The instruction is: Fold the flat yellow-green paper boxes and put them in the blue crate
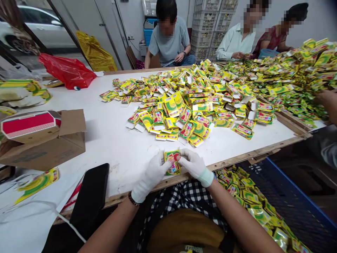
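Between my two white-gloved hands is a small yellow-green printed box (172, 155), held upright near the table's front edge. My left hand (153, 173) grips its left side, with the thumb across the front. My right hand (194, 165) pinches the right side, the thumb also on the front face. Behind the hands lies a big heap of similar small boxes (173, 105), many with white end flaps sticking out. Whether the held box has open ends is hidden by my fingers.
At left stand a cardboard carton (52, 149) and a black phone (91, 188). A red plastic bag (68, 72) lies farther back. Below the table at right, a blue crate (297, 196) holds many boxes. A wooden strip (286, 123) edges the table; several people sit around it.
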Demonstrator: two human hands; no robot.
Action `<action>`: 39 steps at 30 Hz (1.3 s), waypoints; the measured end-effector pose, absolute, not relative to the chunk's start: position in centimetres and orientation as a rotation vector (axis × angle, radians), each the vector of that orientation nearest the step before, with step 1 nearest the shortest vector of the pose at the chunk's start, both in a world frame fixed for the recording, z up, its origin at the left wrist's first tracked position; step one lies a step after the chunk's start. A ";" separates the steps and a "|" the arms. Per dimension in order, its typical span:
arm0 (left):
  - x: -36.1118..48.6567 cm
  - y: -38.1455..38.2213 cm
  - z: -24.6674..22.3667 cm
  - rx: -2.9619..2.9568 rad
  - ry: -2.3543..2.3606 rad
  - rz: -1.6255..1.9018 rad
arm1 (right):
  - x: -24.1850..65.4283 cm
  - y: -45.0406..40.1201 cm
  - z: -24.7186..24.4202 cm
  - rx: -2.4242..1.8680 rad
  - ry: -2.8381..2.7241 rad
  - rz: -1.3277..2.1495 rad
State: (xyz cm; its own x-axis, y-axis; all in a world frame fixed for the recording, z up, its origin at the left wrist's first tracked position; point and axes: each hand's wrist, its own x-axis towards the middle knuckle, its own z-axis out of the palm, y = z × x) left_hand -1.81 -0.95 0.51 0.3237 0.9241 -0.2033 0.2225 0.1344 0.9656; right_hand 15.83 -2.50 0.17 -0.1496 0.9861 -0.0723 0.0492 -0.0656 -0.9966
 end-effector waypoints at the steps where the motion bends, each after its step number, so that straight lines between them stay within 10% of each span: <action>1: -1.8 -0.8 0.5 1.350 1.139 0.718 | 15.9 -2.5 0.2 -1.222 -1.336 1.363; 39: -1.8 -1.7 2.4 1.528 0.893 0.725 | 18.7 -1.5 4.7 -1.133 -2.261 0.846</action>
State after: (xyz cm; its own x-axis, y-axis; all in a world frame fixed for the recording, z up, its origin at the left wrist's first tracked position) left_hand -1.76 -1.74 2.37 0.5173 0.8551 -0.0352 0.1408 -0.0444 0.9890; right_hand 18.67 -1.49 4.67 -0.5484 0.8256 0.1328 0.5355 0.4687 -0.7026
